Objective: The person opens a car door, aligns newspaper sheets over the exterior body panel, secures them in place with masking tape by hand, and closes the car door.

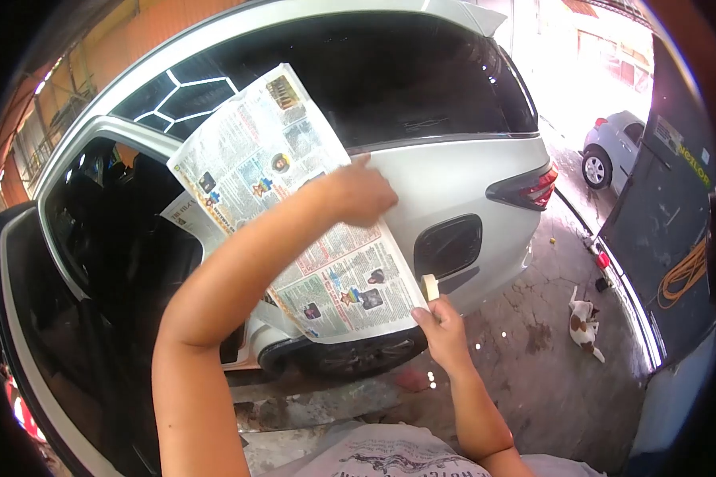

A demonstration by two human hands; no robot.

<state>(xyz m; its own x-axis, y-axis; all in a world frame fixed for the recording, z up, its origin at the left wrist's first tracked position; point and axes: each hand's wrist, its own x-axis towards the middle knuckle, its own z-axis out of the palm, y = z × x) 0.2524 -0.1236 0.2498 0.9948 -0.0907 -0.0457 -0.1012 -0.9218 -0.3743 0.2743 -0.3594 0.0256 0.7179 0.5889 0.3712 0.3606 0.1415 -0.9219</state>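
A large newspaper sheet [250, 151] is spread against the side of a silver car [461, 171], reaching from the dark rear window [422, 87] down towards the rear wheel [366, 358]. My left hand [359, 193] lies across the sheet's right edge at the body panel, fingers curled; whatever they grip is hidden. At the lower right corner of the paper, my right hand [444, 324] is closed, thumb on the corner. A pale roll of tape [430, 287] sticks up from its fingers. Just above the roll is a dark, rounded fuel-flap area [448, 245].
The car's door [16, 262] stands open at left. A red tail light [539, 191] marks the car's rear. On the concrete floor lies a white and brown animal [583, 324]. A dark panel [676, 199] with a coiled orange hose [684, 274] stands at right; another car [612, 147] is outside.
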